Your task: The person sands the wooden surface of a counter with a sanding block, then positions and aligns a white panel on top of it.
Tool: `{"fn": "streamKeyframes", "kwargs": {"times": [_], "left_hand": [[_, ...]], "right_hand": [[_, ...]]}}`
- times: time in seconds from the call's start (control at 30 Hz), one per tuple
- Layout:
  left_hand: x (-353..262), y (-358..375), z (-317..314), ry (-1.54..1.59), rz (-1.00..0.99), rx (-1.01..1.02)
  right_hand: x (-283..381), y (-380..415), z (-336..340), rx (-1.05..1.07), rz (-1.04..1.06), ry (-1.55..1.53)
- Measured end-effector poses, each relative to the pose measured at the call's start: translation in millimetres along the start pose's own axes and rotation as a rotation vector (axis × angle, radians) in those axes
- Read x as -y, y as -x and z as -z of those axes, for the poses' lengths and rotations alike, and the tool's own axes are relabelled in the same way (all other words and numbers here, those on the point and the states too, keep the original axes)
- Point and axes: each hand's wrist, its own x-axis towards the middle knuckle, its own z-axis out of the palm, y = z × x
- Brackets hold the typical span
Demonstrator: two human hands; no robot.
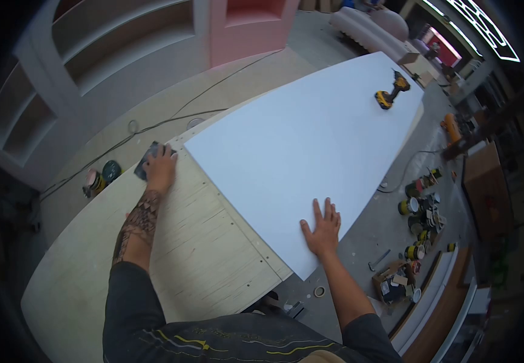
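My left hand (162, 167) lies over a piece of dark sandpaper (142, 171), or a sheet much like it. Its fingers hold this against the left edge of a pale plywood panel (207, 242). Beside it, a large white sheet (298, 139) covers the far part of the plywood. My right hand (324, 230) rests flat on the white sheet near its right edge, fingers spread and nothing in the grasp. On the far end of the sheet lies a yellow and black cordless drill (393, 91).
Paint cans (408, 206) and a cardboard box (395, 282) of supplies stand on the floor at right, with a hammer (380, 260) nearby. Cables (135, 134) run across the left floor beside more cans (94, 181). Shelving (122, 48) lines the back left.
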Motion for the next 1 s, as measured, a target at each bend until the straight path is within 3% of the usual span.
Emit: {"fn": "streamKeyframes", "kwargs": {"times": [0.13, 0.3, 0.43, 0.5, 0.6, 0.8, 0.83, 0.9, 1.0], "left_hand": [[4, 18, -26, 0.071, -0.08, -0.215], [-22, 89, -37, 0.058, -0.308, -0.184], [-4, 38, -27, 0.126, -0.279, -0.171], [2, 0, -17, 0.075, -0.109, -0.14], [2, -21, -23, 0.056, -0.111, -0.135], [18, -1, -29, 0.205, -0.216, -0.261], [15, 2, -12, 0.202, -0.227, -0.254], [9, 8, 30, 0.096, -0.277, -0.018], [24, -5, 7, -0.047, -0.419, -0.054]], "right_hand": [[1, -1, 1, -0.003, 0.009, 0.011], [0, -2, 0, 0.011, 0.0, -0.007], [3, -1, 3, 0.025, 0.003, 0.022], [1, 0, 1, 0.018, 0.012, 0.027], [1, -2, 1, 0.017, 0.009, 0.025], [1, -2, 2, 0.017, -0.012, 0.006], [1, -1, 3, 0.016, -0.007, 0.005], [1, -1, 3, 0.017, -0.014, 0.0], [1, -1, 2, 0.01, -0.02, -0.005]]}}
